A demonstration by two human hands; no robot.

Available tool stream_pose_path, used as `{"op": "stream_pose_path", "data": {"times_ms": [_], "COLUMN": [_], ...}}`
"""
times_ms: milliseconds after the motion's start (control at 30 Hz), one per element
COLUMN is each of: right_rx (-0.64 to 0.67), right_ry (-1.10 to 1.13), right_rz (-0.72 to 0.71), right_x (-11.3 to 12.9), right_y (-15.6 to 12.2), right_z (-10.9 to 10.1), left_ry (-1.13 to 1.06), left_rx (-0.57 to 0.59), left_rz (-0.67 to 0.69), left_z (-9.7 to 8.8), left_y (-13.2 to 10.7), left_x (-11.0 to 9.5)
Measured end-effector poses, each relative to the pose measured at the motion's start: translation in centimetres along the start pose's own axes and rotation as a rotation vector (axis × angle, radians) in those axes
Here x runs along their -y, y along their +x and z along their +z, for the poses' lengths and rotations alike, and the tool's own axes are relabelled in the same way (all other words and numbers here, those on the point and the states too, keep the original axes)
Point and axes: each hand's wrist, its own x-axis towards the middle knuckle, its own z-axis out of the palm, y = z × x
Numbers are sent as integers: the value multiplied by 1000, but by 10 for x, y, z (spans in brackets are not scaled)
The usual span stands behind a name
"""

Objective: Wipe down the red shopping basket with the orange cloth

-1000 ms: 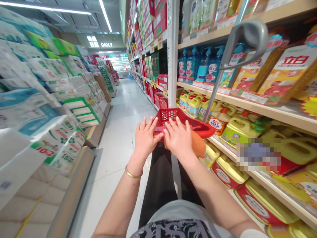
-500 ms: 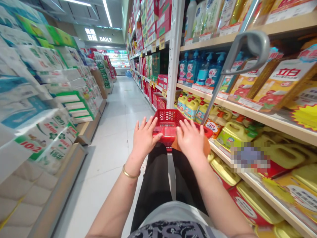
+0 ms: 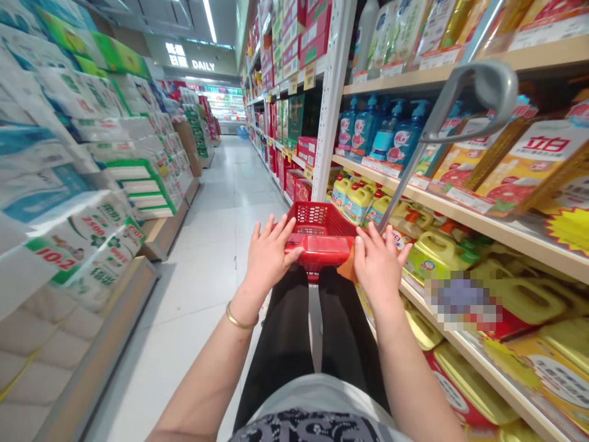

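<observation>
Red plastic shopping basket point(image 3: 322, 222) sits right between my hands: left hand point(image 3: 269, 255) open, fingers spread against its near edge; right hand point(image 3: 380, 264) equally open on the opposite corner, beside an orange cloth point(image 3: 347, 267).

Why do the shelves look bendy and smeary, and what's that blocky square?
In the head view, the wide lens curves the shelf edge; the yellow containers look blurred near the picture's edge; the blocky patch is pixelated, hiding what's beneath; the ceiling light glares white.
</observation>
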Motion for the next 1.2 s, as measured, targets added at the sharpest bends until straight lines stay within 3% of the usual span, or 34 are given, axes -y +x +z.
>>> {"op": "stream_pose_path", "data": {"times_ms": [167, 233, 333, 467, 533, 633, 767, 867, 967, 1133, 1200], "right_rx": [79, 118, 173, 126, 81, 82, 169, 217, 218, 121, 106], "right_ry": [137, 184, 190, 93, 44, 47, 150, 205, 200, 71, 41], "right_rz": [-274, -362, -362, -160, -83, -117, -337, -424, -388, -169, -155], "right_x": [69, 84, 68, 18, 8, 27, 79, 91, 66, 0, -11], "right_y": [-13, -14, -11, -4, -2, -4, -11, -11, -8, 0, 0], "right_z": [15, 15, 8, -3, -4, 2, 14, 15, 8, -4, -5], "left_ry": [-15, -16, -20, -33, -40, -40, -31, -27, -25, -30, -33], "left_rx": [-17, -17, -11, -20, -31, -44, -46, -41, -32, -44, -64], "left_rz": [10, 24, 33, 35, 32, 23, 43, 59, 62, 55, 48], "left_z": [2, 2, 3, 4, 4, 5, 6, 5, 4, 6, 7], "left_y": [-1, -1, -1, -1, -1, -1, -2, -2, -2, -3, -3], "left_x": [5, 6, 6, 4, 4, 5, 7, 8, 8, 6, 6]}}
